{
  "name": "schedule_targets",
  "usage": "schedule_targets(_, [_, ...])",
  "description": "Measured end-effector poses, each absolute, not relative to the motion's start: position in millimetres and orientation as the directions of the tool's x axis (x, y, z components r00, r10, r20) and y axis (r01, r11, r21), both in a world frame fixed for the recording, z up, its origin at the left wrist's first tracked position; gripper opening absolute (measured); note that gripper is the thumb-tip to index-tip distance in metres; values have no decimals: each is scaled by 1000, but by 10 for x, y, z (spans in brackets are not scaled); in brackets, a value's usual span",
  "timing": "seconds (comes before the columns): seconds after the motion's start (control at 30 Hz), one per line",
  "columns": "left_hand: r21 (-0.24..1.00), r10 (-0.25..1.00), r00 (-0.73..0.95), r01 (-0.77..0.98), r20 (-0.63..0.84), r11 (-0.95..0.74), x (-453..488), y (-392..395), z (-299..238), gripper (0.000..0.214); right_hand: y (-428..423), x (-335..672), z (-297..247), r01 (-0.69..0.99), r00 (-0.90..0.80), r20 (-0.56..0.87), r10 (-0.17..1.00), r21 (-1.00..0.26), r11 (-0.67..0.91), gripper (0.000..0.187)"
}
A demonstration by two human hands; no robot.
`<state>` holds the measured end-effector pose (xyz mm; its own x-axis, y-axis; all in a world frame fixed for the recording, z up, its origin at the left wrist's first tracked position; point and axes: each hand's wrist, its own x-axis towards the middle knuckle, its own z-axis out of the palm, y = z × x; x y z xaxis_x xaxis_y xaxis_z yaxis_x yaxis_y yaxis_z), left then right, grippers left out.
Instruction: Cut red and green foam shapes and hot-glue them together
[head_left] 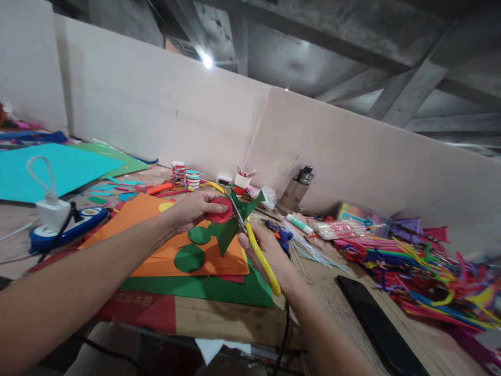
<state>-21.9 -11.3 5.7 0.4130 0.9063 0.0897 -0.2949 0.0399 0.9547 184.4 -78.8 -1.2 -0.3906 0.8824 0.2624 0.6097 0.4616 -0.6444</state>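
Observation:
My left hand (193,210) pinches a paper piece (229,219) made of a red circle and dark green leaf shapes, held up over the table. My right hand (266,250) grips yellow-handled scissors (258,250), whose blades reach into the green paper just right of the red circle. Below my hands lie orange sheets (156,245) with two green paper circles (190,257) on them, and a green sheet (219,290) underneath.
A blue glue gun (279,236), a glue stick (299,223) and a bottle (296,189) lie behind my right hand. Coloured pipe cleaners (415,271) pile at the right, with a black phone (376,329) near them. A cyan sheet (55,169) and power strip (66,227) sit left.

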Motion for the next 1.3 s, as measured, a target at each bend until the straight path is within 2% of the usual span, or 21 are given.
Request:
schedule_targets(0.4, [968,860,496,-251,122,7,-298,-59,38,20,-819,1821,46,591,-408,203,890,-684,427,41])
schedule_targets(0.57, [973,842,521,-231,140,-19,-329,-78,91,18,-810,1822,46,615,-421,228,878,-640,461,44])
schedule_targets(0.73, [988,831,545,-148,115,-39,-399,-59,120,17,-824,1837,55,630,-438,263,859,-592,503,39])
schedule_targets(0.93, [996,838,540,-1,73,-86,-501,-5,133,19,-845,1852,48,626,-418,154,895,-665,407,36])
schedule_targets(1.13, [996,832,552,34,50,-82,-503,-38,201,11,-852,1838,91,698,-386,82,919,-625,349,36])
schedule_targets(1.3, [995,820,571,63,28,-77,-543,11,191,8,-864,1839,125,712,-400,83,913,-598,366,36])
